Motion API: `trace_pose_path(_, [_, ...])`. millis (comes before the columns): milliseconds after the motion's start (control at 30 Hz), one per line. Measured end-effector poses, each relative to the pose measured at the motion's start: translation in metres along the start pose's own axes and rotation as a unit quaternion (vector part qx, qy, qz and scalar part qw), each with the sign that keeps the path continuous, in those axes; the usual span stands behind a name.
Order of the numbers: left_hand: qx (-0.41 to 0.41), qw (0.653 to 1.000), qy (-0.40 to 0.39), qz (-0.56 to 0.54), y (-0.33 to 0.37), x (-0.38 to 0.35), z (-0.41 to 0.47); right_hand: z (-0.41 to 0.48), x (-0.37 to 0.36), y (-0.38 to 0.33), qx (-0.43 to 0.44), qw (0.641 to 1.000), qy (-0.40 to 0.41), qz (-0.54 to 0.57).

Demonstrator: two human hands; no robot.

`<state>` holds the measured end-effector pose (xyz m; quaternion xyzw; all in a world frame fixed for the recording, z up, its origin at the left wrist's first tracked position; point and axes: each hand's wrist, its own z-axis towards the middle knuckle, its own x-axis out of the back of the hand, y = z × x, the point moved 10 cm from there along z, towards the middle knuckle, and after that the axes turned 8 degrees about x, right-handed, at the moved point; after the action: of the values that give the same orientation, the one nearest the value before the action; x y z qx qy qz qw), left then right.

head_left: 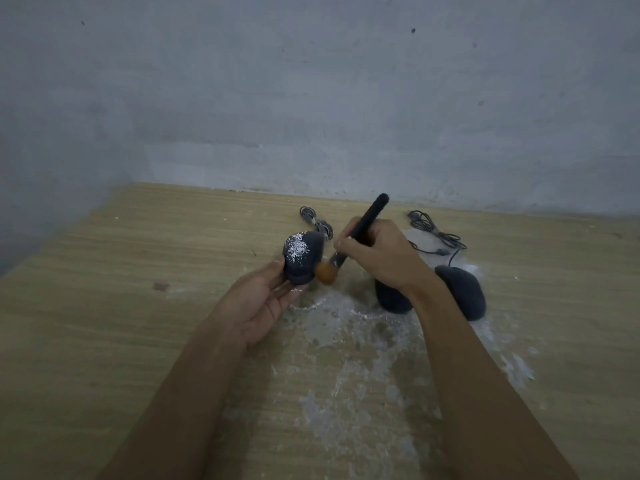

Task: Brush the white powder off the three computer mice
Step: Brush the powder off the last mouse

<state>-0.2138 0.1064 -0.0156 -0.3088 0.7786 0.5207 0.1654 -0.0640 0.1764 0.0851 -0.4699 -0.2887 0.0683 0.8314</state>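
My left hand [263, 299] holds a dark mouse [302, 258] up off the table, thumb and fingers curled round its lower end; white powder covers its upper left part. My right hand [377, 254] grips a black-handled brush [367, 225], and its brown bristles [326, 272] touch the near right edge of that mouse. Two more dark mice lie on the table at the right: one [393, 299] partly hidden behind my right wrist, the other [462, 292] just right of it.
White powder [349, 358] is smeared over the wooden table [121, 306] between and below my arms. A coiled cable [317, 221] lies behind the held mouse, another cable [436, 233] behind the right mice. A grey wall stands close behind.
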Motion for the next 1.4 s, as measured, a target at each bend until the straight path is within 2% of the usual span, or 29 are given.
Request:
trace_pose_path(67, [0.003,1.000,0.007,-0.002,-0.001,0.000,0.000,-0.001,-0.002,0.004,-0.009,1.000,-0.017,0.003])
trace_pose_path(200, [0.004,1.000,0.022,0.002,-0.001,0.002,0.000,0.003,0.031,0.005,0.019,0.991,0.129,0.018])
trace_pose_path(333, [0.006,1.000,0.018,0.006,-0.001,0.000,-0.002,0.001,0.043,0.012,0.009,0.979,0.200,-0.030])
trace_pose_path(400, [0.007,1.000,0.012,0.012,-0.002,-0.001,-0.001,0.001,0.038,0.017,-0.017,0.983,0.179,-0.040])
trace_pose_path(500, [0.007,1.000,0.008,0.012,-0.003,0.000,0.000,0.000,0.022,0.022,-0.034,0.993,0.110,0.001])
trace_pose_path(567, [0.008,1.000,0.002,0.007,-0.003,-0.001,0.000,-0.001,0.028,0.022,-0.034,0.990,0.137,0.018])
trace_pose_path(633, [0.009,1.000,-0.006,0.005,-0.003,-0.002,0.000,-0.002,0.041,0.024,-0.039,0.979,0.200,-0.008])
trace_pose_path(700, [0.010,1.000,-0.010,0.012,-0.004,-0.003,0.001,-0.004,0.043,0.027,-0.053,0.973,0.222,-0.044])
trace_pose_path(800, [0.014,1.000,-0.006,0.018,-0.006,-0.002,0.001,-0.002,0.023,0.034,-0.072,0.984,0.159,-0.038])
trace_pose_path(900, [0.011,1.000,0.006,0.018,-0.005,-0.001,0.000,-0.002,0.014,0.037,-0.090,0.990,0.101,0.044])
trace_pose_path(967, [0.010,1.000,0.005,0.020,-0.004,-0.003,-0.002,-0.001,0.022,0.033,-0.078,0.989,0.112,0.055])
trace_pose_path(1067, [0.007,1.000,0.000,0.025,-0.006,-0.008,-0.004,-0.003,0.040,0.028,-0.051,0.981,0.185,-0.032])
trace_pose_path(1233, [-0.005,0.999,0.007,0.052,-0.008,-0.009,-0.006,-0.001,0.023,0.026,-0.060,0.993,0.091,-0.045])
trace_pose_path(1400, [-0.007,0.999,0.004,0.046,-0.008,-0.008,-0.005,0.002,0.036,0.012,-0.019,0.985,0.165,-0.056])
